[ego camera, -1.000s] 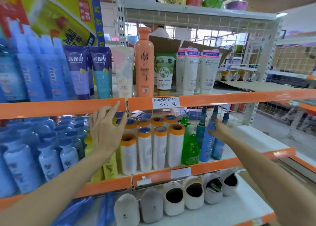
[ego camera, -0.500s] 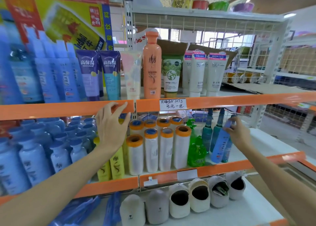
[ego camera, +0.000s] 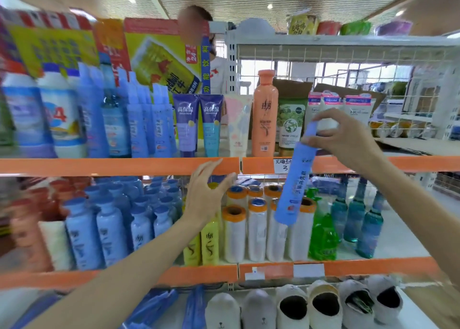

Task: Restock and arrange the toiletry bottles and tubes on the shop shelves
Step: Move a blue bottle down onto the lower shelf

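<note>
One blue tube (ego camera: pixel 296 177) hung from my right hand (ego camera: pixel 348 139), pinched near its cap.

It tilted, its base at 7 o'clock, in front of the orange rail (ego camera: pixel 124 165) and the white rolls (ego camera: pixel 249 229). My left hand (ego camera: pixel 206 199) lay spread and empty at the rail, fingertips touching it, at 9 o'clock from the tube.

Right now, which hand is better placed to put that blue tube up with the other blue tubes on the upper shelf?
Right. The right hand already grips the blue tube near its cap, lifted level with the upper shelf. The left hand is empty, open, fingers by the orange shelf edge.
</note>
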